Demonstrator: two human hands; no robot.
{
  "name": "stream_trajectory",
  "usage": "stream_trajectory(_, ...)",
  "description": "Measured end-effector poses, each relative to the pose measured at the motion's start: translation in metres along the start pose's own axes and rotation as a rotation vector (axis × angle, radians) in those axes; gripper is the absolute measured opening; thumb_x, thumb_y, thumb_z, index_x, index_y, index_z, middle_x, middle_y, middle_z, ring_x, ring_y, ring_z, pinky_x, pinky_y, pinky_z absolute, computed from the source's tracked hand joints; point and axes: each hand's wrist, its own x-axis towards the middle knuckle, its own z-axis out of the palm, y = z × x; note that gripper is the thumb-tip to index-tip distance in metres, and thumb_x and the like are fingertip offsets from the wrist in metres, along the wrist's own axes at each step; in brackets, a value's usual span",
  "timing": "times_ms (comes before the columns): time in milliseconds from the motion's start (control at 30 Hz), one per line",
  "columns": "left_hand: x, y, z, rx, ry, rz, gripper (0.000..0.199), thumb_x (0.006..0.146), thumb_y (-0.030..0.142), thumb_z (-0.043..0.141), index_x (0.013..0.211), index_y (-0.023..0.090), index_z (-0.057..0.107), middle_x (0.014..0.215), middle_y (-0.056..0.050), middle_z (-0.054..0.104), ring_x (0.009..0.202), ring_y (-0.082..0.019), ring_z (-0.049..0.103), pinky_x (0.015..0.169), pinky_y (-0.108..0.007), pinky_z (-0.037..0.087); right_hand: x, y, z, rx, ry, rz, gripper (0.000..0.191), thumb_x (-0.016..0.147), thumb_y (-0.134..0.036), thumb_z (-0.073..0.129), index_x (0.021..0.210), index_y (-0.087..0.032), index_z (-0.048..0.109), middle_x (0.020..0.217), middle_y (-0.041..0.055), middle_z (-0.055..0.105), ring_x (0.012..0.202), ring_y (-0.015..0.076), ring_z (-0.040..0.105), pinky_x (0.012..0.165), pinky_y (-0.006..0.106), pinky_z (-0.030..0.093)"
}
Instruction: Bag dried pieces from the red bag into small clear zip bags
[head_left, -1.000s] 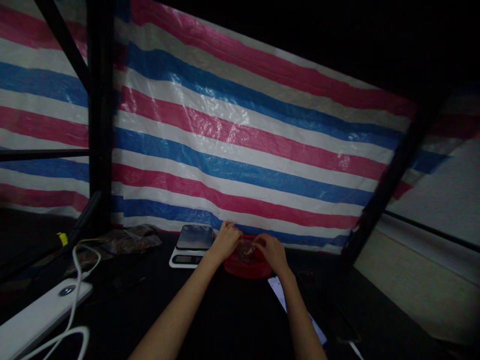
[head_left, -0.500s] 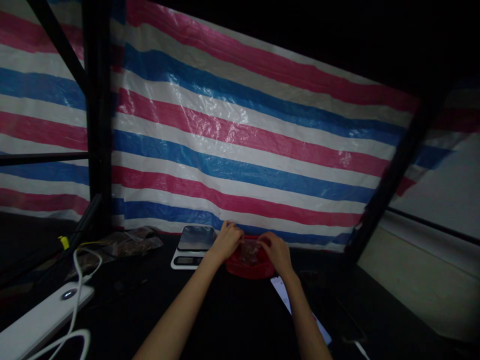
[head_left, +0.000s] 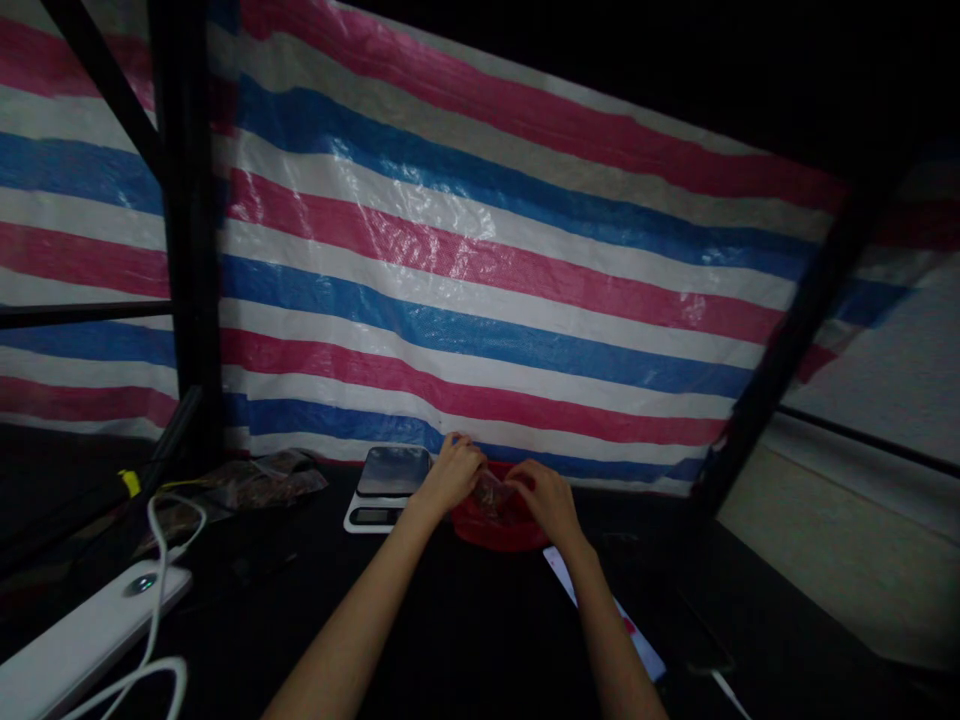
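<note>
Left hand: the left hand (head_left: 452, 474) is curled, fingers pinched on the near-left edge of a small clear bag (head_left: 491, 493).
Right hand: the right hand (head_left: 546, 500) is curled too, gripping the bag's right edge; the 2 hands sit close together, the bag stretched between them.
Clear bag: it hangs between both hands, just above a red bowl (head_left: 499, 528); it seems to hold something dark reddish, though the dim light leaves that unsure.
Red bowl: it stands on the black table (head_left: 450, 640), directly under the hands and against the striped tarp (head_left: 480, 300).
Scale: a kitchen scale (head_left: 386, 487) stands just left of the bowl, beside the left wrist.
Paper: a white sheet (head_left: 637, 650) lies under the right forearm.
Far left: a crumpled plastic bag (head_left: 255, 480), a white cable (head_left: 161, 600) and a white power strip (head_left: 75, 640), well apart from the hands.
</note>
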Motion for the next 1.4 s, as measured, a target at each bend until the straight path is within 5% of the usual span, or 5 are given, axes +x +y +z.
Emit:
stream_trajectory(433,-0.001,0.0,-0.006,-0.084,0.048,-0.039,0.012,0.078,0.013,0.052,0.08,0.019,0.062,0.082,-0.002,0.063,0.088,-0.018,0.05,0.089,-0.035,0.025,-0.007,0.02,0.01,0.11,-0.075,0.071,0.019,0.075,-0.035,0.051,0.077,-0.023,0.066,0.084,0.0008,0.066,0.079,0.0173,0.059,0.073,0.028,0.041)
stream_trajectory(667,-0.006,-0.006,0.001,-0.108,-0.069,-0.068,0.023,0.071,0.035,0.064,0.086,0.019,0.06,0.087,-0.003,0.062,0.09,-0.02,0.051,0.083,-0.033,0.029,-0.006,0.019,0.012,0.088,-0.017,0.122,0.02,0.075,-0.038,0.052,0.076,-0.025,0.067,0.084,0.001,0.067,0.081,0.0192,0.06,0.074,0.03,0.041)
stream_trajectory(933,-0.006,-0.01,0.005,-0.13,-0.05,-0.068,0.009,0.073,0.026,0.064,0.079,0.02,0.062,0.083,-0.001,0.064,0.088,-0.018,0.052,0.082,-0.032,0.028,-0.006,0.016,0.013,0.115,0.049,0.098,0.026,0.076,-0.042,0.05,0.08,-0.023,0.067,0.085,0.0028,0.067,0.08,0.0208,0.061,0.076,0.032,0.043)
stream_trajectory(1200,-0.007,-0.012,0.008,-0.164,-0.006,-0.141,0.009,0.075,0.026,0.061,0.081,0.019,0.064,0.086,-0.002,0.064,0.088,-0.018,0.052,0.082,-0.031,0.028,-0.007,0.015,0.019,0.163,-0.032,0.119,0.029,0.068,-0.04,0.06,0.092,-0.024,0.065,0.092,0.0024,0.067,0.085,0.0204,0.06,0.075,0.031,0.043)
stream_trajectory(1400,-0.006,-0.013,0.008,-0.196,-0.031,-0.155,0.01,0.073,0.029,0.063,0.077,0.021,0.066,0.083,-0.001,0.065,0.087,-0.018,0.053,0.08,-0.03,0.029,-0.01,0.016,0.021,0.174,-0.077,0.081,0.018,0.072,-0.038,0.056,0.077,-0.024,0.068,0.085,-0.0003,0.068,0.081,0.0183,0.061,0.076,0.029,0.042)
